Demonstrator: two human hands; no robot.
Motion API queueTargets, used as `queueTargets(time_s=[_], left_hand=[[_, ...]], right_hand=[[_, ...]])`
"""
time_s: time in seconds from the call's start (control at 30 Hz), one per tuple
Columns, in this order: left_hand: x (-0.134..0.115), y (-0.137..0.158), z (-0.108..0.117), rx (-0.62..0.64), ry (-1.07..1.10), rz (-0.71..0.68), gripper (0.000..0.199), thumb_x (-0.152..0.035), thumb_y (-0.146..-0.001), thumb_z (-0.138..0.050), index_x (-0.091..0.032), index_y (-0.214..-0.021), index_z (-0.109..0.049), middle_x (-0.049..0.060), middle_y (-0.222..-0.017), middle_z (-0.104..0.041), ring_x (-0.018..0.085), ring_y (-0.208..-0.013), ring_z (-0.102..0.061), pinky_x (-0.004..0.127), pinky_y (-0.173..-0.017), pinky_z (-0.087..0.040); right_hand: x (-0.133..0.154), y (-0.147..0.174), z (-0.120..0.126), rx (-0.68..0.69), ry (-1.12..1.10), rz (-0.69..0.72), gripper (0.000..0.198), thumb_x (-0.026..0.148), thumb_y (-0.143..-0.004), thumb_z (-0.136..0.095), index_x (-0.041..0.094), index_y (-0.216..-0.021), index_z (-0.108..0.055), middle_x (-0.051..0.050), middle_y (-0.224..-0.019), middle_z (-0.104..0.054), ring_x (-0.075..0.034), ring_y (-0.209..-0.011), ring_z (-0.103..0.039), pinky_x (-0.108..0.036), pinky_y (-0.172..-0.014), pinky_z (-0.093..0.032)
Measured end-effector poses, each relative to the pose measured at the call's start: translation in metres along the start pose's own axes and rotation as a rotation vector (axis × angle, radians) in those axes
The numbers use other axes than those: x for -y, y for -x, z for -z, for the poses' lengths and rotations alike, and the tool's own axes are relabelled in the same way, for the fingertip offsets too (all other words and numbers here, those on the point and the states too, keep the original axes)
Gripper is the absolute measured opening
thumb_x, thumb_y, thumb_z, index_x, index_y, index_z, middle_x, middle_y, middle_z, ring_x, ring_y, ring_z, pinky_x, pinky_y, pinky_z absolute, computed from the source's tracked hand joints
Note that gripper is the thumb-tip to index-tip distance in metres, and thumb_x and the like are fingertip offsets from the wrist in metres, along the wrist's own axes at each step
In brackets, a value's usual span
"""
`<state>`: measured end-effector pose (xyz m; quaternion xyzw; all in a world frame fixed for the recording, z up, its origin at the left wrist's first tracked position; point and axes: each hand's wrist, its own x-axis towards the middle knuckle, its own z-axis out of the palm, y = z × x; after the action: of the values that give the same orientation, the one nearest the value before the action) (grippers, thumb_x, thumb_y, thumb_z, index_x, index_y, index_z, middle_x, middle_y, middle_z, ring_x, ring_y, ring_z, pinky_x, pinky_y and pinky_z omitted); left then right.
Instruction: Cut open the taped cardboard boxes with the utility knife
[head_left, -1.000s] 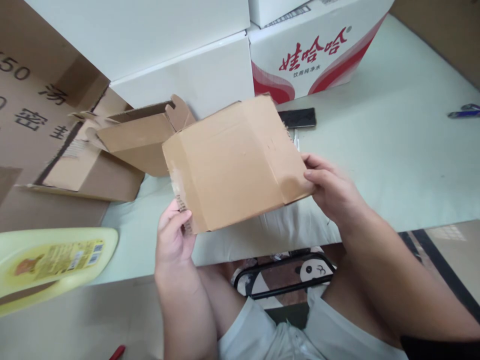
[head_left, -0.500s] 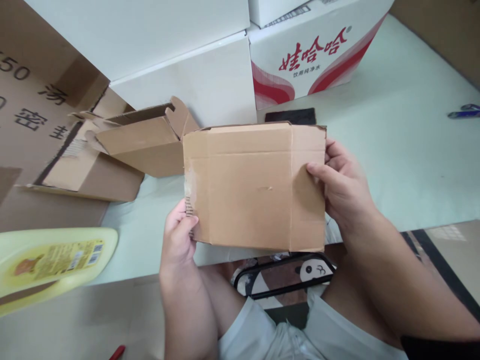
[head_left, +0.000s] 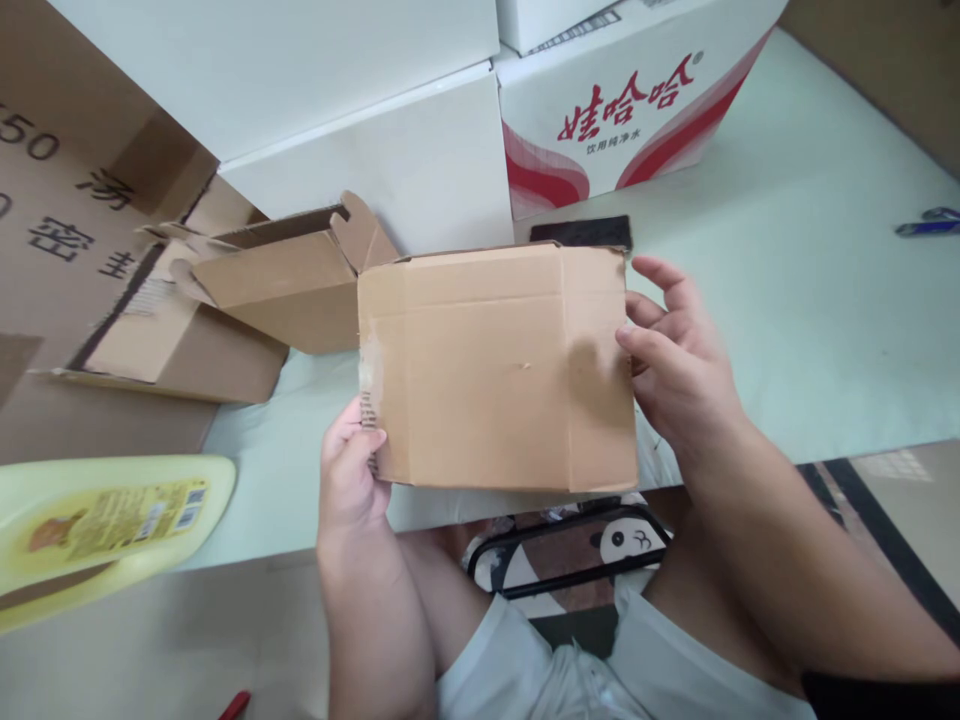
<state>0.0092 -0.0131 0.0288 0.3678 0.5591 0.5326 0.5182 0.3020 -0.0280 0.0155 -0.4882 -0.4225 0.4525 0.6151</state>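
A flat, folded cardboard box with crease lines, a small scuff and a torn left edge is held upright in front of me. My left hand pinches its lower left edge, thumb in front and fingers behind. Beside the right edge is my right hand, its fingers apart and the index finger lifted clear. The right thumb tip lies at that edge, and a shadow of the hand falls on the right panel.
Opened brown cartons stand at the left, by a yellow bottle. Behind are white boxes, a red-and-white carton and a dark phone. Blue pens lie far right on the pale green tabletop.
The cardboard box has shifted slightly left. My right hand has loosened from its right edge, its fingers spreading. My left hand keeps its pinch.
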Motion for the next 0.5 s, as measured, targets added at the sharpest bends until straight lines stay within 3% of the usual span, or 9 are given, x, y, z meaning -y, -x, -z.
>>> queueTargets(time_s=[0.27,0.5], left_hand=[[0.0002,0.0005,-0.0005,0.025,0.021,-0.01,0.034,-0.023,-0.048,-0.072,-0.019,-0.081,-0.079,0.002,-0.07,-0.075,0.021,-0.063,-0.07,0.024,-0.047,-0.048],[0.0019,0.0003,0.0007,0.041,0.017,-0.007,0.034,-0.022,-0.05,-0.073,-0.019,-0.084,-0.078,0.002,-0.071,-0.074,0.021,-0.067,-0.072,0.023,-0.048,-0.048]], right_hand=[[0.0034,0.0,-0.006,0.042,-0.082,-0.081,0.038,0.047,-0.082,-0.068,0.029,-0.115,-0.063,-0.005,-0.117,-0.075,-0.032,-0.115,-0.071,-0.047,-0.091,-0.062],[0.0013,0.0001,-0.0057,0.046,-0.082,-0.089,0.042,0.049,-0.08,-0.068,0.03,-0.118,-0.065,-0.004,-0.116,-0.077,-0.034,-0.114,-0.071,-0.048,-0.089,-0.063]])
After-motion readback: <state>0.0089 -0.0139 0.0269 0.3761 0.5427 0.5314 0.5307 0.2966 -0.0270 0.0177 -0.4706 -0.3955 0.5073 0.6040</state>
